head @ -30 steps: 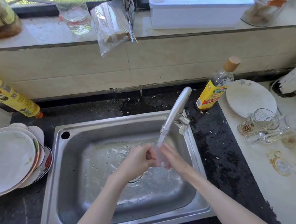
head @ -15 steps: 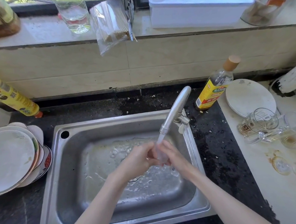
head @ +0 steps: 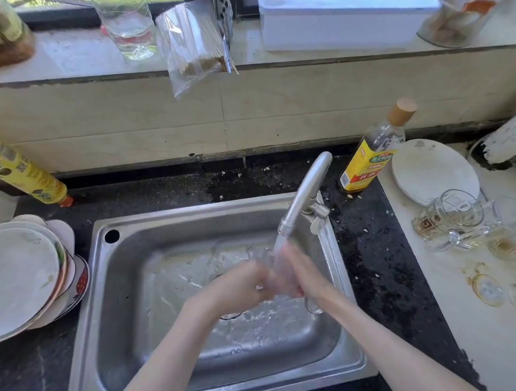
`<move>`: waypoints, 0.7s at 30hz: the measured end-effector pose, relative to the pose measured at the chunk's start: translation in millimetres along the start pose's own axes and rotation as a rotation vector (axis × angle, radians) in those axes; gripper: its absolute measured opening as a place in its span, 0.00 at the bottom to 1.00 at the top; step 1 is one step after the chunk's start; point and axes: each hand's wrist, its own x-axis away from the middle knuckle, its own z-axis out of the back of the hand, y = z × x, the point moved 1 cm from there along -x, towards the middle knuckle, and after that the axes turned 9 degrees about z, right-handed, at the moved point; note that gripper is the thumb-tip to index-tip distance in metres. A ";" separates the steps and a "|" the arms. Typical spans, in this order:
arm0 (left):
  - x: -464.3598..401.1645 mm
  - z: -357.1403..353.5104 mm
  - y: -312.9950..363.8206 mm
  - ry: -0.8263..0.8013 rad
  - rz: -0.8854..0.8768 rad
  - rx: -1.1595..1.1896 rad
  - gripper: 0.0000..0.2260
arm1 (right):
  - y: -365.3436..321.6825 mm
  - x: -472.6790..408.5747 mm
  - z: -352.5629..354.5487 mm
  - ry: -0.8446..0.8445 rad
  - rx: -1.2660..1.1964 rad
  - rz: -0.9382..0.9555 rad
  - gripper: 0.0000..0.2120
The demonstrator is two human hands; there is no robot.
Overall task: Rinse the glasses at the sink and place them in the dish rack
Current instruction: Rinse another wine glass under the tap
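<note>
A clear glass mug [head: 278, 267] sits between both hands over the steel sink [head: 87, 363], under water running from the faucet [head: 307, 197]. Its handle pokes out below my right wrist. My left hand [head: 243, 286] curls round the mug from the left. From the right, my right hand [head: 302, 273] holds it, fingers blurred by motion. Several dirty glasses lie on the pale counter to the right: a mug on its side [head: 450, 214], a stained glass [head: 506, 234] and a gold-rimmed one [head: 489, 289]. I see no dish rack.
A stack of plates [head: 16, 281] rests left of the sink, with a yellow bottle [head: 14, 162] behind it. An oil bottle [head: 372, 152] and a white plate [head: 434, 172] stand right of the faucet. The window sill holds jars, a bag and a white box [head: 343, 13].
Both hands stayed under the stream and shifted slightly against each other around the mug. The mug's handle now shows below my right wrist.
</note>
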 end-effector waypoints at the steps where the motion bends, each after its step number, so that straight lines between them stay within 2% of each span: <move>1: -0.7 1.1 -0.1 -0.006 0.014 0.013 0.11 | 0.2 0.0 0.3 -0.008 0.011 -0.025 0.26; 3: -2.1 2.7 2.2 0.068 0.063 0.061 0.07 | 1.3 1.6 -1.4 -0.006 -0.006 -0.018 0.29; 4: -2.7 2.8 3.3 0.135 0.081 0.080 0.09 | 4.0 1.2 -1.7 0.018 -0.020 0.012 0.29; 7: -2.4 -1.0 2.2 0.282 0.093 0.119 0.16 | 9.3 0.5 -0.7 0.080 -0.003 0.132 0.19; 9: -1.7 -1.5 2.0 0.205 0.032 0.083 0.10 | 5.9 -1.3 0.5 0.054 -0.004 0.113 0.14; 11: -0.1 -1.6 3.2 0.053 -0.034 0.034 0.07 | 3.1 -2.2 -0.1 0.038 -0.014 0.022 0.20; 13: 1.1 0.0 5.1 -0.002 0.001 0.032 0.07 | 3.4 -2.5 -2.5 0.016 0.007 -0.015 0.29; 15: 0.4 1.7 6.3 0.065 0.045 0.090 0.05 | 7.0 -1.7 -4.9 -0.002 0.000 -0.034 0.32; 19: -0.9 -3.6 -2.5 0.321 0.132 0.245 0.14 | 0.9 5.9 -2.2 -0.047 -0.015 -0.015 0.21; 21: 1.2 -5.6 -3.5 0.361 0.118 0.302 0.12 | 1.3 7.2 -2.0 -0.055 -0.035 -0.013 0.20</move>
